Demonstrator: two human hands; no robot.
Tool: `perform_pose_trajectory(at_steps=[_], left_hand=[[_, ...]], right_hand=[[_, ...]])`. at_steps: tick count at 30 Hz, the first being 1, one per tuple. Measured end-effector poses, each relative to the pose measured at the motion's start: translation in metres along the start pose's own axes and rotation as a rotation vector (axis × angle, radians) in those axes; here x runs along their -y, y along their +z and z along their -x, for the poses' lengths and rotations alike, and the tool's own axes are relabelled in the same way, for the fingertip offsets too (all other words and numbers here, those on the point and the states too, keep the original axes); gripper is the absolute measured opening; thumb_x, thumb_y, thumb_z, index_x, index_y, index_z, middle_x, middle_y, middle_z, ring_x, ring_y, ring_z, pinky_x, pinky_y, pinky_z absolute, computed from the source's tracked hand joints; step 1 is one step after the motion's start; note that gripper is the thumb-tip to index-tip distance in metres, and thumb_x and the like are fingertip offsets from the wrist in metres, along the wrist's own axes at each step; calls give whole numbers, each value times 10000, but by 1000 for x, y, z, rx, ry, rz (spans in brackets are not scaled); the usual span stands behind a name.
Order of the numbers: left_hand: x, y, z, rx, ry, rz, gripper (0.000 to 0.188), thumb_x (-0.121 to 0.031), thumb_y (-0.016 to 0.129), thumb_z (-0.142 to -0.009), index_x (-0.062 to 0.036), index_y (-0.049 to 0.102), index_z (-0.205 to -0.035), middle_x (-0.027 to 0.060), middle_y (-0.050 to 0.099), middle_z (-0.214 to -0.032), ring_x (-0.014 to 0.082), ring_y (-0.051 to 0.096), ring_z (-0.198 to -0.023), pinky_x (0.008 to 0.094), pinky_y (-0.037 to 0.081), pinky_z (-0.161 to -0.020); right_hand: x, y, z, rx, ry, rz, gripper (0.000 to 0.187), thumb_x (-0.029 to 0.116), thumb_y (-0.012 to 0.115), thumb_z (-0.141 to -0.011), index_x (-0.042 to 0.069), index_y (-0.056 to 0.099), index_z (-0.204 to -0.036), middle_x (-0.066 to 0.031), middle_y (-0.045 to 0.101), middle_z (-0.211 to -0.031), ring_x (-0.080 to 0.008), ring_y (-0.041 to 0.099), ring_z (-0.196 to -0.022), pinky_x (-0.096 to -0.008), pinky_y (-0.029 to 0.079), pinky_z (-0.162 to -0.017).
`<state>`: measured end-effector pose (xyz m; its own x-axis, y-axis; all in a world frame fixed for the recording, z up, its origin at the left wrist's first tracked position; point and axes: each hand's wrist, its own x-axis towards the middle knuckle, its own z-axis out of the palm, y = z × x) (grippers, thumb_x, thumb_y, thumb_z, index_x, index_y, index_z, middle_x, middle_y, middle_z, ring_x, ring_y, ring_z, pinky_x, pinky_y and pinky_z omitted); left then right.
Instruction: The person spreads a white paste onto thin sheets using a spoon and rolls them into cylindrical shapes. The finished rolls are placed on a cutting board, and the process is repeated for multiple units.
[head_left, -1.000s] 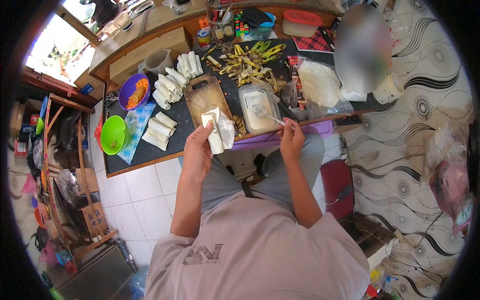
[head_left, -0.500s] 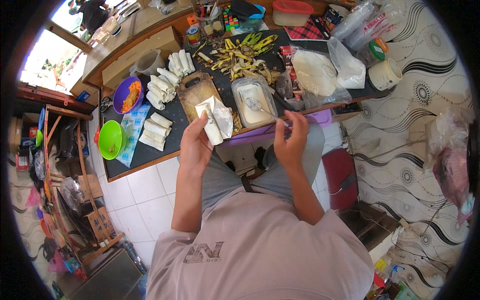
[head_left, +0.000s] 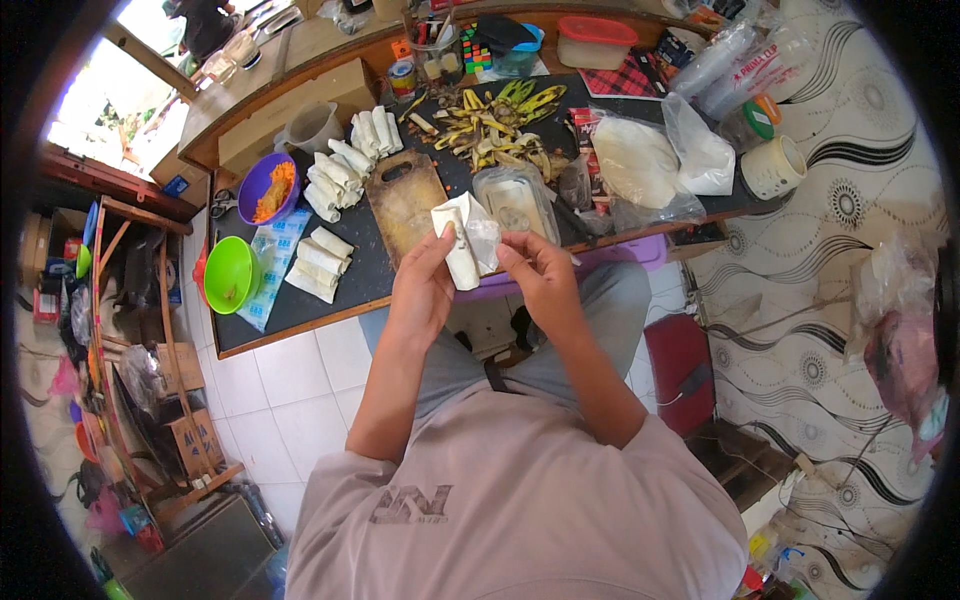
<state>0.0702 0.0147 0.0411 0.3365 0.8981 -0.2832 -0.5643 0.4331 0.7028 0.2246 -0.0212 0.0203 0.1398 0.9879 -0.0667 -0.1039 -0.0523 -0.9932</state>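
Observation:
My left hand (head_left: 424, 280) is closed on a partly wrapped spring roll (head_left: 461, 262), held over the table's near edge. Its pale wrapper has a loose, translucent flap (head_left: 484, 243) on the right side. At that flap the fingers of my right hand (head_left: 541, 278) are pinched together. A short pale end by the right fingers may be a spoon handle; most of it is hidden. Just beyond stands a clear plastic container (head_left: 540, 203) with whitish paste. The wooden cutting board (head_left: 405, 205) lies left of it. Finished rolls (head_left: 320, 262) are laid at the left, with more rolls (head_left: 335, 182) piled behind.
A purple bowl (head_left: 243, 189) of orange filling and a green bowl (head_left: 231, 276) stand at the left. Banana peels (head_left: 480, 125) heap at the back. Flat white wrappers in plastic (head_left: 635, 155) lie at the right, near a cream-coloured tub (head_left: 775, 166).
My right hand has moved left from over the paste container to the wrapper's flap, and the spoon has left the paste. My left hand with the roll has shifted slightly right.

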Motion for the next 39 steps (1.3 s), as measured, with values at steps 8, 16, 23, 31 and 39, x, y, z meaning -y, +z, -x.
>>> perform_pose_trajectory(at_steps=[8, 16, 23, 31, 39], left_hand=[[1, -2, 0, 2, -2, -16, 373, -248, 483, -970, 22, 493, -1228, 107, 616, -1125, 205, 612, -1033, 354, 483, -912], [3, -3, 0, 28, 25, -5, 400, -251, 456, -976, 28, 470, -1264, 159, 582, -1205, 228, 585, -1095, 363, 460, -959], [-2, 3, 3, 106, 16, 94, 364, -179, 419, -992, 63, 466, -1261, 176, 578, -1209, 218, 589, -1079, 327, 463, -959], [3, -6, 2, 131, -50, 106, 426, -246, 408, -984, 42, 440, -1297, 197, 535, -1275, 239, 560, -1131, 363, 453, -970], [0, -2, 8, 77, -32, 50, 408, -219, 373, -1001, 38, 411, -1316, 178, 541, -1260, 227, 572, -1107, 361, 481, -943]], right_hand=[[12, 8, -2, -35, 37, -50, 193, 149, 610, -901, -37, 650, -932, -22, 650, -785, -58, 572, -690, -220, 454, -640], [19, 20, 6, -177, -199, 247, 131, 123, 623, -885, -8, 635, -877, -51, 650, -761, -102, 590, -663, -245, 456, -610], [27, 29, 11, -140, -591, 453, 68, 28, 636, -833, 6, 609, -892, -115, 644, -932, -217, 609, -811, -297, 476, -723], [26, 35, 17, -121, -688, 551, 103, 1, 653, -796, 10, 613, -890, -120, 649, -998, -291, 607, -894, -345, 477, -790], [28, 26, 17, -66, -659, 485, 121, 26, 636, -798, 15, 594, -911, -159, 622, -1102, -337, 580, -1002, -389, 470, -838]])
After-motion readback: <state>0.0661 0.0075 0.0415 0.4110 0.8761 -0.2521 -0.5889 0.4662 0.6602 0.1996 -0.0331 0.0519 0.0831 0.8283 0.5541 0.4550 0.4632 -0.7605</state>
